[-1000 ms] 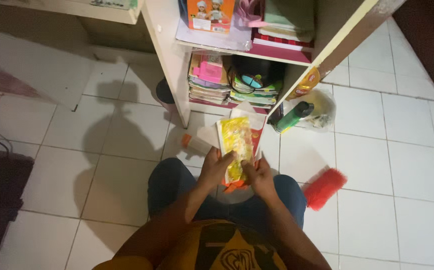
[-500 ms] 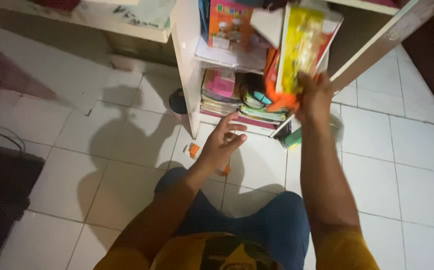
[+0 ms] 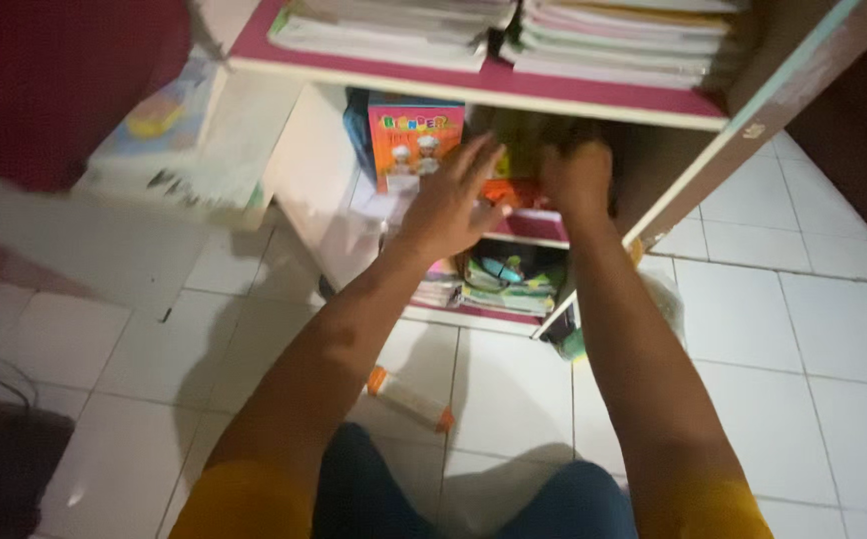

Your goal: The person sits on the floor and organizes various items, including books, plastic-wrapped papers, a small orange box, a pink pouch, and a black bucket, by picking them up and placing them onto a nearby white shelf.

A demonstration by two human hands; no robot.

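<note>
A yellow booklet [image 3: 515, 160] is being gripped by the right hand [image 3: 577, 176] inside the shelf [image 3: 473, 92]; the left hand [image 3: 450, 205], fingers spread loose, is being held beside it.

Your left hand [image 3: 450, 205] and right hand [image 3: 577, 177] reach into the middle shelf [image 3: 543, 228], a book [image 3: 415, 142] left of them, stacked books [image 3: 513, 30] above, a tube [image 3: 410, 398] on the floor [image 3: 803, 329] below.

Dim room, white tiled floor [image 3: 813, 329], cream bookshelf [image 3: 473, 85].
</note>
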